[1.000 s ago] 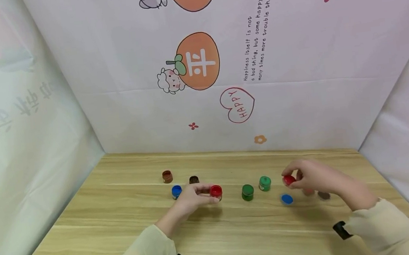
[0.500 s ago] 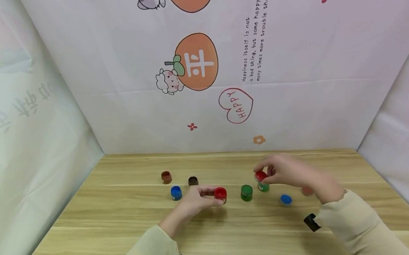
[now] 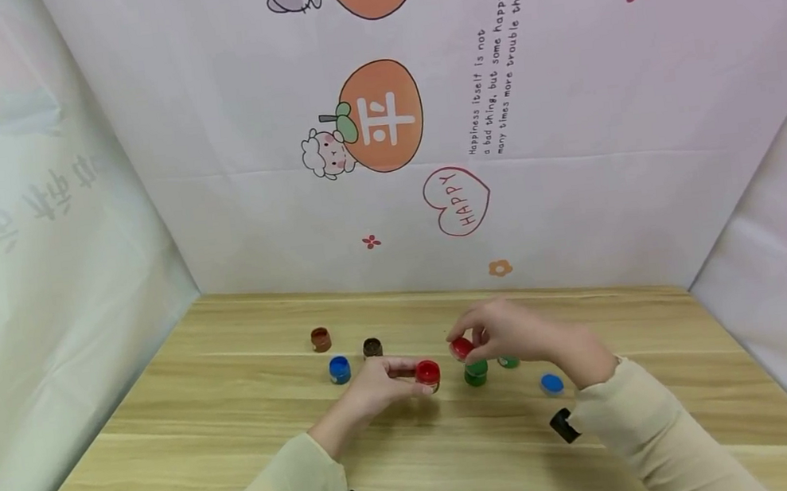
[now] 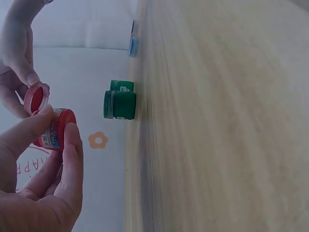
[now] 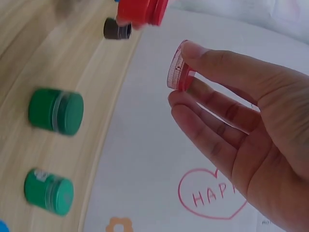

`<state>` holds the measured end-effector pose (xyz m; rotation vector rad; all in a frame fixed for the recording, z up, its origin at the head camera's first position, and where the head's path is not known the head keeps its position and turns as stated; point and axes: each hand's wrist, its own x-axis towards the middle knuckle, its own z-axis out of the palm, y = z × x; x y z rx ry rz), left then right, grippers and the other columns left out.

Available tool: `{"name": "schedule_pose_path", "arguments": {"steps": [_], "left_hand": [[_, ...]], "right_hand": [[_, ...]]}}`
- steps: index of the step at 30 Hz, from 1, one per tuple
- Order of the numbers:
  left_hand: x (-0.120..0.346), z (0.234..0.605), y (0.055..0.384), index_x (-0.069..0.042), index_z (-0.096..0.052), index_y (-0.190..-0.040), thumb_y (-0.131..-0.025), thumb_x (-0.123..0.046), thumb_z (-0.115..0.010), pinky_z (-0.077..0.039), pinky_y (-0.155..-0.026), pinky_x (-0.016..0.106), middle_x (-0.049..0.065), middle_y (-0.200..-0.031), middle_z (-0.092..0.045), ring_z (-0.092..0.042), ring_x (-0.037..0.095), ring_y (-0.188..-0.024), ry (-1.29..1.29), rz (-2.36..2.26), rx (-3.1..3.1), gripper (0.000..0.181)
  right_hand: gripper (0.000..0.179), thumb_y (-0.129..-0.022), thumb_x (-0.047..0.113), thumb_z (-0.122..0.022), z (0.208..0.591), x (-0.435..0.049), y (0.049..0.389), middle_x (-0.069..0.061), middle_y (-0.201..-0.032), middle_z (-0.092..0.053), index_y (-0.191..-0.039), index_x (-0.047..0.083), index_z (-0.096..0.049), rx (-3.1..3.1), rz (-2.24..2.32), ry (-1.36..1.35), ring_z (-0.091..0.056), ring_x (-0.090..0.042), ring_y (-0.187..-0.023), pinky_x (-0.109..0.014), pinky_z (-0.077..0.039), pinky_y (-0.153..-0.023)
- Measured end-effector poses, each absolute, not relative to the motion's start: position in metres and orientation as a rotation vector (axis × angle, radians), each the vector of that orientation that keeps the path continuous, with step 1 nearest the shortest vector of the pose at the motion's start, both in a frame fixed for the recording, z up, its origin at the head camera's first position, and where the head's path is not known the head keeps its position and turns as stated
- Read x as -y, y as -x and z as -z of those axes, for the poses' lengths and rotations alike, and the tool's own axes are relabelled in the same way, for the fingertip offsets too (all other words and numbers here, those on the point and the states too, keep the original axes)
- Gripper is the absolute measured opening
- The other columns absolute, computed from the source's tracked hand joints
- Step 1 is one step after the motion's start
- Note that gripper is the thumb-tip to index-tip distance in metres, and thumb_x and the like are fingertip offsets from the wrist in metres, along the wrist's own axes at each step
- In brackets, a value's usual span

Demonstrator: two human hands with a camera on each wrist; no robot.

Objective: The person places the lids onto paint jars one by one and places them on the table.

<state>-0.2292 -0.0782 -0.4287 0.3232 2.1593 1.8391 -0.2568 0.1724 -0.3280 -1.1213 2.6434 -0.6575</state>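
Note:
My left hand [image 3: 378, 389] grips a small red paint jar [image 3: 428, 375] between thumb and fingers, raised over the table, its open mouth showing red inside. Just right of it, my right hand [image 3: 511, 335] pinches a red lid [image 3: 461, 349] with a clear rim. In the right wrist view the lid [image 5: 179, 68] is tilted, held by thumb and fingertips, with a gap to the red jar [image 5: 140, 10]. The left wrist view has the lid [image 4: 36, 99] close by the jar's mouth; whether they touch there I cannot tell.
Two green jars with lids on, one darker [image 3: 476, 374] and one lighter [image 3: 509, 362], stand below and beside my right hand. Uncapped blue [image 3: 339, 370], reddish-brown [image 3: 320, 339] and dark brown [image 3: 372, 348] jars stand at left. A blue lid [image 3: 552, 383] lies at right. A printed white sheet rises behind.
My right hand has carried the red lid leftward, past the lighter green jar, to near the red jar. My left hand, still holding the jar, has shifted slightly right.

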Motion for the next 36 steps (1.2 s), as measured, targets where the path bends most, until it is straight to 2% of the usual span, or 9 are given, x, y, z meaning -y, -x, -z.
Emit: {"name": "schedule_pose_path", "arguments": {"steps": [8,14,20,27,31,36], "left_hand": [[0.079,0.43,0.231,0.003,-0.073,-0.12,-0.085,-0.007,-0.084,-0.052,-0.096,0.038,0.011,-0.116,-0.073,-0.066,0.022,-0.108,-0.395,-1.827,-2.164,0.038],[0.078,0.429,0.23,0.001,-0.074,-0.119,-0.085,-0.006,-0.084,-0.049,-0.101,0.045,0.01,-0.116,-0.073,-0.066,0.023,-0.109,-0.409,-1.816,-2.169,0.036],[0.077,0.429,0.228,0.003,-0.073,-0.119,-0.085,-0.003,-0.083,-0.051,-0.098,0.041,0.011,-0.118,-0.073,-0.069,0.024,-0.107,-0.397,-1.831,-2.14,0.036],[0.077,0.429,0.227,0.003,-0.073,-0.121,-0.086,-0.002,-0.082,-0.053,-0.095,0.038,0.011,-0.118,-0.073,-0.071,0.023,-0.101,-0.415,-1.838,-2.122,0.037],[0.077,0.428,0.227,0.004,-0.072,-0.123,-0.086,-0.001,-0.081,-0.052,-0.098,0.041,0.012,-0.12,-0.072,-0.073,0.024,-0.096,-0.414,-1.844,-2.11,0.038],[0.076,0.428,0.226,0.003,-0.073,-0.121,-0.086,-0.001,-0.082,-0.051,-0.099,0.043,0.011,-0.118,-0.073,-0.073,0.023,-0.098,-0.389,-1.845,-2.126,0.037]], "right_hand": [[0.025,-0.089,0.006,-0.08,0.337,-0.154,0.256,0.001,-0.109,-0.069,-0.114,0.006,-0.077,-2.569,0.68,1.321,-0.061,-0.005,-0.081,-0.024,-0.056,-0.077],[0.022,-0.09,0.004,-0.079,0.342,-0.143,0.255,0.002,-0.107,-0.07,-0.112,0.008,-0.078,-2.524,0.683,1.391,-0.061,-0.004,-0.081,-0.026,-0.057,-0.079],[0.024,-0.09,0.003,-0.078,0.345,-0.138,0.255,0.007,-0.104,-0.07,-0.112,0.01,-0.079,-2.5,0.678,1.403,-0.063,-0.008,-0.085,-0.028,-0.057,-0.081],[0.026,-0.09,0.005,-0.079,0.347,-0.135,0.254,0.003,-0.107,-0.073,-0.115,0.008,-0.078,-2.484,0.645,1.457,-0.065,-0.007,-0.093,-0.028,-0.057,-0.082],[0.026,-0.09,0.003,-0.079,0.345,-0.134,0.253,0.003,-0.106,-0.073,-0.115,0.007,-0.078,-2.485,0.632,1.465,-0.064,-0.006,-0.09,-0.027,-0.057,-0.081],[0.02,-0.089,0.004,-0.08,0.342,-0.131,0.253,0.005,-0.096,-0.072,-0.109,0.006,-0.079,-2.517,0.617,1.425,-0.059,-0.004,-0.074,-0.022,-0.054,-0.066]]}}
